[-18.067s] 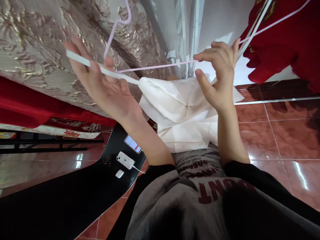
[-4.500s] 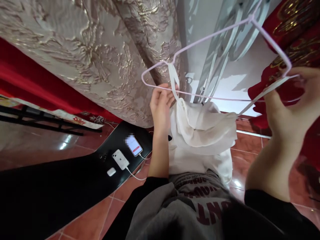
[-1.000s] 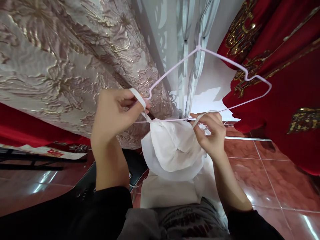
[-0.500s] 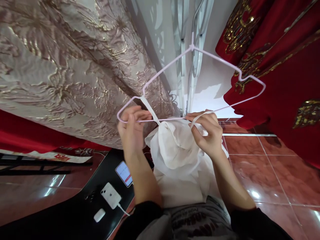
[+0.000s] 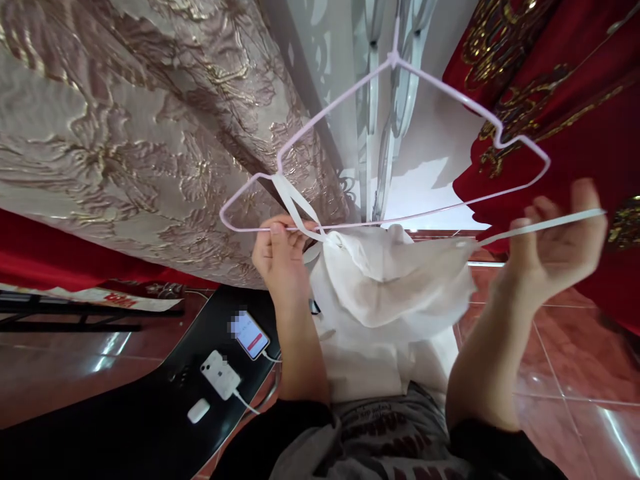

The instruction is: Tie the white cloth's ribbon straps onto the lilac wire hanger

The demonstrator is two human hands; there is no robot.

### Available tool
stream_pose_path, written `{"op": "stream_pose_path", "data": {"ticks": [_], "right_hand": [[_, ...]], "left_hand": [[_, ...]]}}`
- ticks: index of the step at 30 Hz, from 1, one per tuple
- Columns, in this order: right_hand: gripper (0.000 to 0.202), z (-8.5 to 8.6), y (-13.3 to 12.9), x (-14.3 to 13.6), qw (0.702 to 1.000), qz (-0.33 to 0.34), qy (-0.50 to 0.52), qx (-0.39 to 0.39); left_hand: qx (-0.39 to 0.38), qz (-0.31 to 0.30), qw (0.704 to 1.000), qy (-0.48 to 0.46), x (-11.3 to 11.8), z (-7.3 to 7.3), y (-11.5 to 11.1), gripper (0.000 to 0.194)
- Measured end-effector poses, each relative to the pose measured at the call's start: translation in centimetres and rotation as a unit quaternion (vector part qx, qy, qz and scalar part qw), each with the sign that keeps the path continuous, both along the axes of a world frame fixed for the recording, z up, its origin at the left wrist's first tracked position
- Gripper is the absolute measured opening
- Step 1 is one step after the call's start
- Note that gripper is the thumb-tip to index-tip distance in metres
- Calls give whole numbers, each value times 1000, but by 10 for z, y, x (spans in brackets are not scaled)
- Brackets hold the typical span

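A pale pink clothes hanger (image 5: 445, 85) hangs before me, its hook cut off by the top edge. A white garment (image 5: 395, 283) with thin straps is below it. One strap (image 5: 295, 203) loops over the hanger's left notch. My left hand (image 5: 283, 250) pinches the hanger's bottom bar near the left corner, beside that strap. Out to the right, my right hand (image 5: 560, 243) has the other strap (image 5: 545, 223) stretched across its thumb and spread fingers, pulling the garment's right side taut. That strap is off the hanger's right arm.
A gold-patterned pink fabric (image 5: 150, 133) hangs at the left, and red embroidered fabric (image 5: 565, 147) at the right. A black seat (image 5: 135, 407) at lower left bears a lit phone (image 5: 250, 335), a white phone (image 5: 220, 375) and a small white case (image 5: 199, 411). Red tiles (image 5: 535, 373) cover the floor.
My right hand has moved right, away from the hanger bar, drawing the strap and garment outward. My left hand has slid slightly right along the bar. The hanger appears higher.
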State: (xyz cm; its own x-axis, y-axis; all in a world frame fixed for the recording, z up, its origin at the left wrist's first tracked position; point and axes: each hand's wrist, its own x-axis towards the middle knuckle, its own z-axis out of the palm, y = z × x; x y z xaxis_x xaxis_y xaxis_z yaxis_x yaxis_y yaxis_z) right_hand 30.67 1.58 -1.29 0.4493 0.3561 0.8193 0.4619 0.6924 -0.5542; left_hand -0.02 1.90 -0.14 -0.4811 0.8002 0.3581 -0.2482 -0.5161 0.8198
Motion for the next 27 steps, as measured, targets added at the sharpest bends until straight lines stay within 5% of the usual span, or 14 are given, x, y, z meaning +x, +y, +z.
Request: {"op": "stream_pose_path", "data": {"ticks": [5, 8, 18, 24, 27], "right_hand": [[38, 52, 10, 14, 980, 63, -115, -147], [32, 75, 19, -1, 979, 36, -135, -151], [28, 63, 28, 10, 978, 2, -57, -199], [18, 95, 11, -18, 948, 13, -206, -242], [33, 102, -1, -35, 959, -20, -219, -181]], "left_hand": [[5, 14, 1000, 11, -11, 3, 11, 33], [14, -2, 1000, 0, -16, 5, 13, 29], [2, -27, 1000, 7, -27, 9, 16, 25], [-3, -19, 999, -27, -17, 7, 19, 29], [-8, -48, 998, -41, -12, 4, 14, 29]]}}
